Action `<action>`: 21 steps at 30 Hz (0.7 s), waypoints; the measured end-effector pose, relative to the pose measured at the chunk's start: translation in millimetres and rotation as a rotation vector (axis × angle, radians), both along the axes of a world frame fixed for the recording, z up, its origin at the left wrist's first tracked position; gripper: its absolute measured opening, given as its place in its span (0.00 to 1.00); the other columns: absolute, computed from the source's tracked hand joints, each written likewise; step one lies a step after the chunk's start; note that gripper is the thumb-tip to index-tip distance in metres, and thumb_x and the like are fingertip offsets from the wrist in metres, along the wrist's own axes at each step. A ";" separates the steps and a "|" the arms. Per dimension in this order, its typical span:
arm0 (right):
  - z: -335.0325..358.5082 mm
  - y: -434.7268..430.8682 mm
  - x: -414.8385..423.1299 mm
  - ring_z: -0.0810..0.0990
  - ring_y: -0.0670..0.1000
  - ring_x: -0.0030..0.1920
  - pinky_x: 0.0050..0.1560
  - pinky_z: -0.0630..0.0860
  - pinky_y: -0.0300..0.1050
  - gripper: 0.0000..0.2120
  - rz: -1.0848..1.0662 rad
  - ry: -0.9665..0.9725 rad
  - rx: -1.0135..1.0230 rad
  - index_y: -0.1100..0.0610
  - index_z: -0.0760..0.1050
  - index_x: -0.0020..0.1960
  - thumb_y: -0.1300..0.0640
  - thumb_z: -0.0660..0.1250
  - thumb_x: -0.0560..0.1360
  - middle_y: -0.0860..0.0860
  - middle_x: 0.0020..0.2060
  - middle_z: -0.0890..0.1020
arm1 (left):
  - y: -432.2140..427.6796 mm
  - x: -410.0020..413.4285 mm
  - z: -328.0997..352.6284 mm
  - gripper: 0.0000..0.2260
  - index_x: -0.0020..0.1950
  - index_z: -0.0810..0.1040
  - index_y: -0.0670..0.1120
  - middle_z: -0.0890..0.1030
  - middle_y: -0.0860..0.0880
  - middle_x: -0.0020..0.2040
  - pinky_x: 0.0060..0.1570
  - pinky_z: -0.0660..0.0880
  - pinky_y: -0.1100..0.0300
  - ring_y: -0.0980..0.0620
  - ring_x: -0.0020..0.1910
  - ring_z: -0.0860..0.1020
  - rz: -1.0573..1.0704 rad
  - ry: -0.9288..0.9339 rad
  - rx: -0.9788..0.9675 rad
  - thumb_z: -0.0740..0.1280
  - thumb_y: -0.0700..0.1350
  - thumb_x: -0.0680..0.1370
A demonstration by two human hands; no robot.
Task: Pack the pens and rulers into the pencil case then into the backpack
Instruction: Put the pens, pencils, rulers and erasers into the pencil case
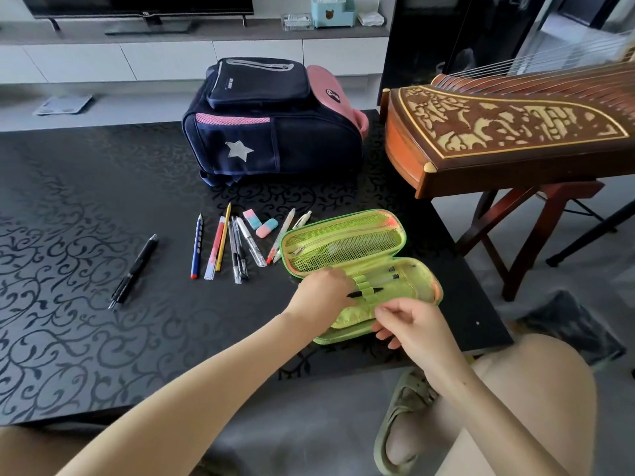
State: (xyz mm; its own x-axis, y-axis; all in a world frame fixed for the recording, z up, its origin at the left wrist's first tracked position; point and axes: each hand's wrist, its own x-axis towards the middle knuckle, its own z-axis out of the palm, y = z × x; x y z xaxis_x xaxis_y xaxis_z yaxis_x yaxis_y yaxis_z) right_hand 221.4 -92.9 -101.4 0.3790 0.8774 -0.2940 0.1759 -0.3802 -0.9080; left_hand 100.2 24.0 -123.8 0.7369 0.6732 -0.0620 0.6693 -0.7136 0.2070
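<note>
On the black patterned table (pixel 86 207) the navy and pink backpack (pixel 271 132) lies at the far side, zipped, well apart from the green pencil case (pixel 347 249), which lies open near the front edge. The left hand (pixel 324 286) pinches a black pen (pixel 366 291) lying through the elastic loops in the case's lower half, and the right hand (pixel 410 322) grips the case's near rim with curled fingers. Loose pens and pencils (pixel 233 245) lie in a row just left of the case, two black pens (pixel 135 269) farther left.

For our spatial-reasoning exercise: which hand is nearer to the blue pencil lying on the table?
Left. The left hand holds a black pen inside the pencil case, right of the blue pencil; the right hand grips the case's near edge, farther right.
</note>
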 end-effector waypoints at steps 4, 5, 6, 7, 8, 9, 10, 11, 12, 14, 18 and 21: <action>8.7 21.0 -0.6 0.81 0.44 0.34 0.33 0.75 0.36 0.06 0.014 -0.052 0.043 0.55 0.80 0.40 0.60 0.66 0.75 0.49 0.32 0.84 | 6.6 1.9 -2.5 0.14 0.51 0.78 0.43 0.76 0.46 0.48 0.42 0.68 0.59 0.47 0.48 0.74 0.096 -0.199 -0.112 0.68 0.53 0.74; 11.6 27.4 -0.1 0.81 0.44 0.34 0.33 0.75 0.36 0.06 0.009 -0.071 0.057 0.55 0.80 0.40 0.59 0.66 0.75 0.49 0.32 0.84 | 8.8 0.7 -1.8 0.16 0.51 0.78 0.44 0.76 0.47 0.47 0.41 0.69 0.59 0.48 0.45 0.74 0.115 -0.217 -0.121 0.69 0.55 0.73; 14.3 35.0 -1.9 0.81 0.45 0.34 0.33 0.75 0.37 0.06 0.012 -0.090 0.068 0.55 0.81 0.41 0.59 0.66 0.75 0.49 0.33 0.84 | 12.0 -4.8 0.7 0.17 0.51 0.78 0.44 0.76 0.48 0.46 0.40 0.71 0.58 0.49 0.43 0.74 0.147 -0.238 -0.118 0.68 0.56 0.73; 16.6 42.8 -4.0 0.81 0.45 0.34 0.33 0.74 0.37 0.06 0.019 -0.107 0.081 0.55 0.81 0.41 0.59 0.66 0.75 0.49 0.33 0.84 | 16.6 -12.9 2.2 0.16 0.50 0.79 0.44 0.76 0.48 0.46 0.40 0.73 0.58 0.49 0.41 0.75 0.183 -0.260 -0.104 0.68 0.56 0.73; 18.7 50.3 -7.0 0.81 0.45 0.34 0.32 0.74 0.36 0.06 0.031 -0.121 0.097 0.55 0.80 0.41 0.59 0.66 0.75 0.49 0.33 0.84 | 22.4 -23.6 3.6 0.14 0.49 0.79 0.44 0.76 0.48 0.45 0.40 0.74 0.58 0.49 0.40 0.76 0.231 -0.286 -0.084 0.67 0.54 0.75; 19.7 57.8 -11.3 0.80 0.45 0.33 0.32 0.73 0.35 0.05 0.050 -0.139 0.113 0.55 0.80 0.42 0.59 0.66 0.75 0.50 0.33 0.84 | 29.1 -36.9 3.2 0.11 0.46 0.79 0.44 0.76 0.49 0.44 0.39 0.74 0.58 0.49 0.40 0.76 0.297 -0.308 -0.063 0.66 0.52 0.76; 20.4 67.3 -19.2 0.80 0.44 0.33 0.31 0.73 0.34 0.06 0.084 -0.162 0.127 0.56 0.80 0.42 0.59 0.66 0.75 0.50 0.33 0.84 | 37.6 -54.9 2.0 0.10 0.44 0.79 0.44 0.76 0.48 0.43 0.39 0.73 0.58 0.49 0.40 0.76 0.387 -0.323 -0.039 0.66 0.50 0.76; 20.9 75.5 -27.6 0.80 0.44 0.32 0.31 0.73 0.34 0.06 0.123 -0.195 0.135 0.57 0.81 0.42 0.59 0.66 0.75 0.50 0.33 0.84 | 45.5 -72.8 -1.0 0.10 0.43 0.79 0.43 0.77 0.47 0.42 0.38 0.71 0.59 0.48 0.40 0.77 0.484 -0.326 -0.009 0.65 0.49 0.77; 21.2 84.0 -37.9 0.79 0.43 0.32 0.32 0.74 0.34 0.06 0.167 -0.226 0.141 0.57 0.81 0.42 0.59 0.65 0.75 0.50 0.33 0.83 | 52.9 -90.1 -3.9 0.10 0.43 0.79 0.42 0.77 0.46 0.42 0.38 0.70 0.58 0.46 0.41 0.77 0.580 -0.317 0.020 0.65 0.47 0.77; 20.6 101.5 -63.9 0.79 0.43 0.30 0.32 0.75 0.35 0.08 0.258 -0.254 0.156 0.59 0.81 0.40 0.59 0.65 0.75 0.49 0.32 0.83 | 65.2 -120.7 -7.3 0.09 0.46 0.79 0.39 0.77 0.42 0.44 0.39 0.69 0.57 0.43 0.43 0.76 0.724 -0.293 0.057 0.64 0.44 0.77; 16.9 121.4 -105.8 0.82 0.52 0.33 0.39 0.80 0.49 0.10 0.366 -0.257 0.159 0.62 0.81 0.39 0.59 0.65 0.74 0.53 0.32 0.84 | 84.2 -144.4 -11.4 0.08 0.49 0.77 0.38 0.76 0.39 0.47 0.43 0.72 0.51 0.39 0.45 0.76 0.805 -0.205 0.041 0.63 0.42 0.76; 12.4 123.9 -117.8 0.83 0.54 0.35 0.43 0.81 0.52 0.09 0.388 -0.256 0.154 0.60 0.81 0.38 0.59 0.65 0.73 0.52 0.32 0.84 | 102.1 -147.9 -14.5 0.08 0.46 0.77 0.38 0.77 0.40 0.48 0.39 0.72 0.53 0.40 0.44 0.76 0.830 -0.150 0.000 0.63 0.41 0.75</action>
State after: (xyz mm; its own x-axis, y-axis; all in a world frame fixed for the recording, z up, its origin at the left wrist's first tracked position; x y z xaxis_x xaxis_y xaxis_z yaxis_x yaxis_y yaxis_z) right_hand 103.6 31.0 -89.0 0.0583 0.9942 -0.0901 0.5035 -0.1072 -0.8573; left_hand -47.7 126.1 -138.3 0.0039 1.0000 -0.0030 0.9419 -0.0026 0.3360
